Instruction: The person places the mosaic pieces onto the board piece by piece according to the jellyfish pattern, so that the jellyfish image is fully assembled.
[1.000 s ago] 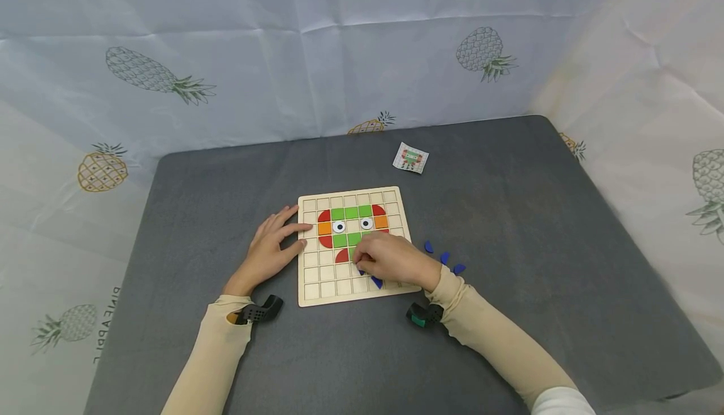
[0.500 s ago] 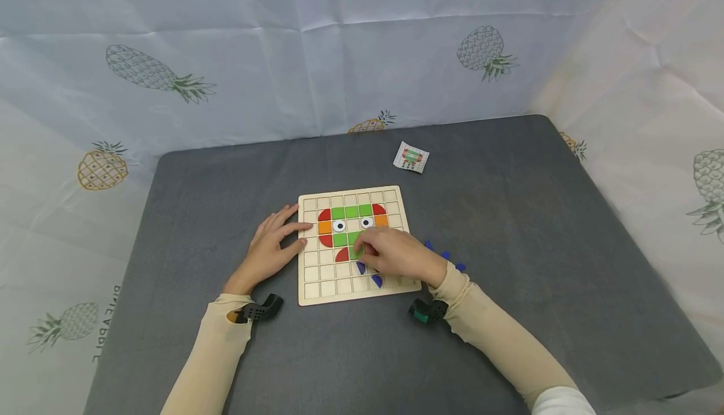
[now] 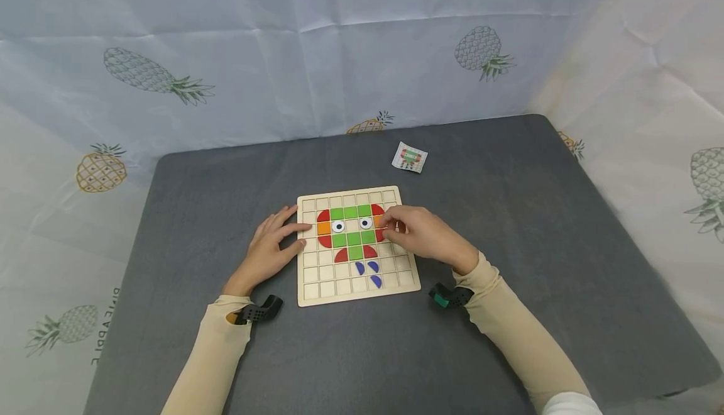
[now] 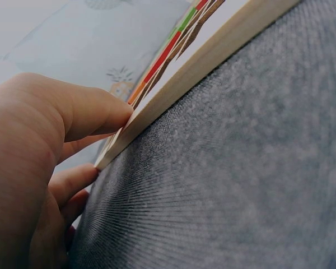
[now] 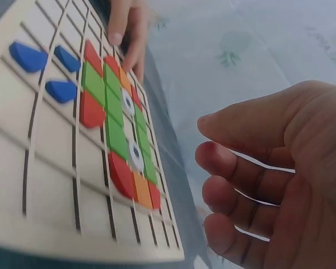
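Note:
A wooden grid board (image 3: 317, 292) lies on the table, with red, orange and green tiles and two eye pieces set in it. Three blue pieces with curved edges (image 3: 376, 282) sit in squares below the lower green tile (image 3: 355, 253). My left hand (image 3: 267, 254) rests at the board's left side; in the left wrist view its thumb touches the board's edge (image 4: 173, 95). My right hand (image 3: 427, 234) hovers over the board's right side, fingers loosely bent. Nothing shows between its thumb and fingers in the right wrist view, and it partly covers the right orange tile (image 3: 378, 221).
A small printed card (image 3: 410, 157) with a similar coloured pattern lies behind the board. The grey table (image 3: 509, 201) meets a pineapple-print cloth (image 3: 237, 88) at the back. My right forearm (image 3: 509, 314) crosses the table to the board's right.
My right hand has moved up and to the right, off the lower squares. A third blue piece and the lower right red tile now show. My left hand stays put.

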Demonstrator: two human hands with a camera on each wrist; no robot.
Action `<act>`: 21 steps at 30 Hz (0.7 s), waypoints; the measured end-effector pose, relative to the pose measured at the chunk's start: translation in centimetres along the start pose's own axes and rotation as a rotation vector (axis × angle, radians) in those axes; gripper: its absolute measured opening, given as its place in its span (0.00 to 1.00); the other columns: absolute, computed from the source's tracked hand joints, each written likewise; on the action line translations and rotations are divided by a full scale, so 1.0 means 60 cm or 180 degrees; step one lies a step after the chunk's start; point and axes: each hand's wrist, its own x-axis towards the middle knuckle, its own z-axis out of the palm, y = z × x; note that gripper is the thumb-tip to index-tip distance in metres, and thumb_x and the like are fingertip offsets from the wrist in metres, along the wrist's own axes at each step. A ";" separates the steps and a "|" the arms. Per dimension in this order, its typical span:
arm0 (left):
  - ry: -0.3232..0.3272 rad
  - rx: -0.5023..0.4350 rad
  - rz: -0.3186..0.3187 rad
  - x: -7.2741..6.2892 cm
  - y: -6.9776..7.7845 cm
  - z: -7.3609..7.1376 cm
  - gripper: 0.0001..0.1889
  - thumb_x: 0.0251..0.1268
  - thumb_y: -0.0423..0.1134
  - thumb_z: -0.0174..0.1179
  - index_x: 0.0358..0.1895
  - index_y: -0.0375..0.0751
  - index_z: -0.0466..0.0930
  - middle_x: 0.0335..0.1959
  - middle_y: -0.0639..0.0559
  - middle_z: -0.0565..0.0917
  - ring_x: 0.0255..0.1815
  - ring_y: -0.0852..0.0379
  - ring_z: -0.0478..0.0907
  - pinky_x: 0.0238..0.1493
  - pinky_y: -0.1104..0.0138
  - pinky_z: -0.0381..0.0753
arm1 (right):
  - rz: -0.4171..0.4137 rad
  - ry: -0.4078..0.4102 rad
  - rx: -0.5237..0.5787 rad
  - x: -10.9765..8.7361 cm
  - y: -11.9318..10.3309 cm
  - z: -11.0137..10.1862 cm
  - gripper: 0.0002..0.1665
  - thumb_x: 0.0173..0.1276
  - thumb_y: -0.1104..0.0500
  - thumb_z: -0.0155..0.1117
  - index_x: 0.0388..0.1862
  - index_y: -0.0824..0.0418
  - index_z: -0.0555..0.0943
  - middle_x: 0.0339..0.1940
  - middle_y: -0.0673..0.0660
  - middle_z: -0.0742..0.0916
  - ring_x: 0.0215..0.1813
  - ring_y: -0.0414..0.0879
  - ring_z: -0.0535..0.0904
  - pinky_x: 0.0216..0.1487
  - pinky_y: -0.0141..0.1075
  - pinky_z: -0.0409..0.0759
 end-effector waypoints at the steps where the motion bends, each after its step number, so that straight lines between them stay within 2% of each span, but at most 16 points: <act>1: -0.0001 0.0000 -0.0002 0.000 0.000 0.000 0.19 0.70 0.42 0.64 0.63 0.51 0.82 0.82 0.48 0.60 0.85 0.45 0.48 0.84 0.44 0.40 | 0.0009 0.0020 0.0006 -0.003 0.004 -0.004 0.09 0.72 0.61 0.65 0.48 0.60 0.86 0.33 0.49 0.83 0.36 0.43 0.75 0.32 0.31 0.75; 12: -0.0016 -0.0015 -0.0064 0.000 0.001 0.001 0.20 0.70 0.42 0.64 0.63 0.52 0.82 0.82 0.50 0.59 0.85 0.46 0.47 0.84 0.44 0.40 | 0.0130 0.0182 0.0093 -0.035 0.054 -0.022 0.08 0.72 0.62 0.66 0.48 0.62 0.86 0.35 0.51 0.84 0.35 0.42 0.74 0.34 0.32 0.75; 16: -0.0018 -0.0008 -0.0057 0.000 0.001 0.001 0.20 0.70 0.42 0.64 0.63 0.52 0.82 0.82 0.50 0.60 0.85 0.46 0.47 0.84 0.44 0.40 | 0.0249 0.0116 0.0033 -0.042 0.068 -0.024 0.08 0.72 0.62 0.65 0.48 0.62 0.86 0.36 0.52 0.86 0.34 0.42 0.75 0.35 0.33 0.77; 21: -0.0015 -0.0015 -0.0057 -0.001 0.002 0.001 0.20 0.70 0.41 0.64 0.63 0.52 0.82 0.82 0.49 0.60 0.85 0.46 0.47 0.84 0.45 0.40 | 0.0366 -0.0070 -0.0228 -0.047 0.084 -0.024 0.06 0.72 0.62 0.66 0.45 0.60 0.86 0.31 0.51 0.85 0.30 0.40 0.74 0.31 0.32 0.75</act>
